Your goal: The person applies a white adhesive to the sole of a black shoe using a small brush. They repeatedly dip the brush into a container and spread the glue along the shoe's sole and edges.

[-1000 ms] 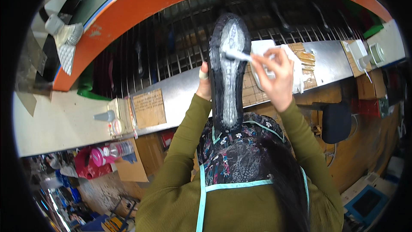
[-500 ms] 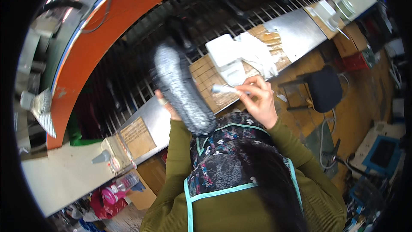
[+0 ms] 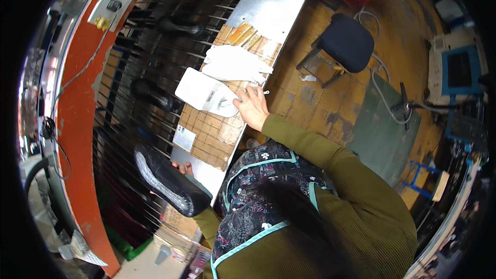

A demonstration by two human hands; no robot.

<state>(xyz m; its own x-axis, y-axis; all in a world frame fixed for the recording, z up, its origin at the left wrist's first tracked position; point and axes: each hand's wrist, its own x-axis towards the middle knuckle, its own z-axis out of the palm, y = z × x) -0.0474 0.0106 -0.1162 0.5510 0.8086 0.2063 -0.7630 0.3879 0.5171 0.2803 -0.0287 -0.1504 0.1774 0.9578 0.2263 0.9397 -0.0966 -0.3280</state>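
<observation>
My left hand grips a black shoe from its far side, and only some fingertips show past its edge. The shoe is tilted, and its underside has a streaky pale grey surface. At the bench edge, my right hand has its fingers pinched around a slim brush; the white end of the brush handle pokes out past the knuckles. The brush tip is hidden at the mouth of a white plastic container, cut open and lying on its side. Beside the container lies a crumpled white cloth.
Cardboard covers part of the metal bench. Left of it runs a rack of metal rods carrying several black shoes, bordered by an orange panel. A dark stool stands on the floor to the right.
My right hand has moved with the brush from beside the shoe to the white container. My left hand has lowered and tilted the shoe leftward. The whole view has turned.
</observation>
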